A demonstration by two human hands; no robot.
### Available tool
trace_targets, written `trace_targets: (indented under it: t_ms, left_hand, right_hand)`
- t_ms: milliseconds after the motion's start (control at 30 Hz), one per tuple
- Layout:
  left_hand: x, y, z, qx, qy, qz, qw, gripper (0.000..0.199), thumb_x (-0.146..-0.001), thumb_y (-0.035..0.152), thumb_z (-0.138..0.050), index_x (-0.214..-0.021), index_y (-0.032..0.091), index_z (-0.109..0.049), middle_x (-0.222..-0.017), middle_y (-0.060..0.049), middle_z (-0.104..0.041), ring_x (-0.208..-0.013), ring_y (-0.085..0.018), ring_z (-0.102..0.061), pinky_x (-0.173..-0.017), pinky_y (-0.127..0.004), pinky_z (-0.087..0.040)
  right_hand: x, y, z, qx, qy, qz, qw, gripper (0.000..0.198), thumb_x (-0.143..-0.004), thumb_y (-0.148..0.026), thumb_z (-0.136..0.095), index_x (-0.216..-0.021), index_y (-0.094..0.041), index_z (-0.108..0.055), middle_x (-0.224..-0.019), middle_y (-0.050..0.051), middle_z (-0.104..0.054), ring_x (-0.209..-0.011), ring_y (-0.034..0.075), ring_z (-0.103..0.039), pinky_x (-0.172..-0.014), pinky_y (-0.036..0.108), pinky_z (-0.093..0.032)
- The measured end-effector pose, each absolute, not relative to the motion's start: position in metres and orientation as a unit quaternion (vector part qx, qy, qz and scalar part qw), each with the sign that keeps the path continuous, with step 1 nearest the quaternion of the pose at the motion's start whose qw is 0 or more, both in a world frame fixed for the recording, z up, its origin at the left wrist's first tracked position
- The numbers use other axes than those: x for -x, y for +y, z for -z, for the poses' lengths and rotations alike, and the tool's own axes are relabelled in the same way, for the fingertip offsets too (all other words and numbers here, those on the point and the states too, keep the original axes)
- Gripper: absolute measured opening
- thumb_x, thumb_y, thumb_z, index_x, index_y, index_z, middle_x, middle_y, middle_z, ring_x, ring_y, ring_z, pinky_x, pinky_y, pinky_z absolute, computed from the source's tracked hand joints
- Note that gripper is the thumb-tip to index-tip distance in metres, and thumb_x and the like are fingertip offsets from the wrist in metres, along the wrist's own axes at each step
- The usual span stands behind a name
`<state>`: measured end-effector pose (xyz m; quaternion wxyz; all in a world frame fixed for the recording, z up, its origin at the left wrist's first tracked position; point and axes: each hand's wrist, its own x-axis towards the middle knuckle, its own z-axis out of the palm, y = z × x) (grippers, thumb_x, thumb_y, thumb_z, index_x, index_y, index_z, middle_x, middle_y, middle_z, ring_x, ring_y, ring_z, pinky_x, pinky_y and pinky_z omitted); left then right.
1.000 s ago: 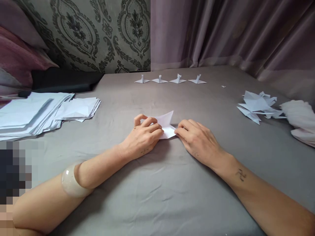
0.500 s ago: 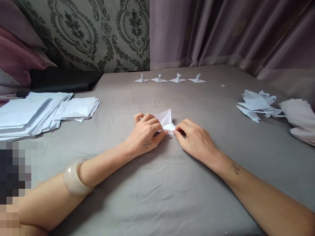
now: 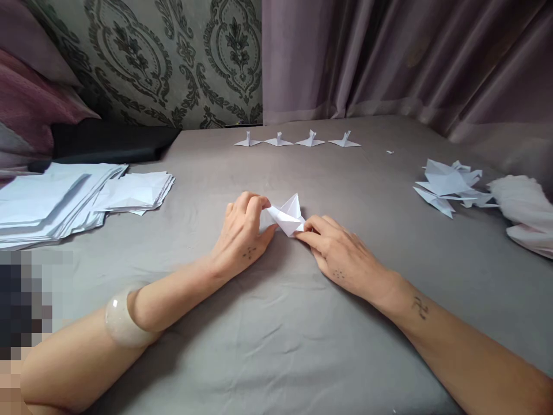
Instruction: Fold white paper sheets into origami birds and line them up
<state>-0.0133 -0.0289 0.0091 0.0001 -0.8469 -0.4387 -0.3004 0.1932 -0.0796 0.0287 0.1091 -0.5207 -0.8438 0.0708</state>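
Observation:
Between my hands is a small piece of folded white paper (image 3: 288,222), with one pointed flap standing up at the back and another slanting up to the left. My right hand (image 3: 345,248) pinches its lower right corner between thumb and fingers. On the other side, my left hand (image 3: 244,227) is curled, its fingertips on the paper's left tip and its thumb lower down, close to the near edge. The undersides of the fingers are partly hidden.
Several folded paper birds (image 3: 311,139) stand in a row at the back. Stacks of white paper (image 3: 56,196) lie at left. At right are a pile of folded paper birds (image 3: 449,181) and a pale crumpled cloth (image 3: 521,202). A grey sheet (image 3: 276,346) covers the surface.
My left hand has drawn back slightly to the left, uncovering more of the paper. The paper's left side is now raised into a slanting point. My right hand still grips the right corner.

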Motion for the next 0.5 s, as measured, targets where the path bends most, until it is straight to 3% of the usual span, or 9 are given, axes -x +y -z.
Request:
trace_targets:
  t_ms: [133,300,500]
  left_hand:
    - [0.014,-0.029,-0.009,0.884,-0.381,0.272,-0.010,0.003,-0.090,0.019,-0.051,-0.091,0.018,-0.053,-0.085,-0.002,-0.063,-0.073,-0.014,-0.057,-0.068,-0.028,-0.038]
    - [0.011,-0.032,-0.009,0.929,-0.264,0.260,0.004,0.018,-0.095,0.020,-0.045,-0.099,0.017,-0.063,-0.097,-0.005,-0.070,-0.083,-0.016,-0.063,-0.073,-0.029,-0.042]
    - [0.009,-0.034,-0.012,0.944,-0.245,0.220,-0.016,0.025,-0.095,0.023,-0.044,-0.102,0.017,-0.067,-0.100,-0.007,-0.071,-0.089,-0.018,-0.064,-0.077,-0.032,-0.044]
  right_hand:
    - [-0.195,-0.083,-0.033,0.504,-0.856,-0.068,0.089,0.033,-0.094,-0.012,-0.038,-0.111,-0.023,-0.064,-0.102,0.005,-0.058,-0.089,0.018,-0.051,-0.067,0.029,-0.041]
    - [-0.198,-0.085,-0.037,0.489,-0.864,-0.084,0.082,0.033,-0.091,-0.007,-0.038,-0.106,-0.021,-0.064,-0.099,0.007,-0.055,-0.088,0.018,-0.049,-0.076,0.031,-0.043]
    - [-0.198,-0.087,-0.044,0.507,-0.850,-0.121,0.079,0.031,-0.091,-0.009,-0.039,-0.102,-0.023,-0.064,-0.092,0.006,-0.052,-0.083,0.017,-0.048,-0.071,0.028,-0.043]
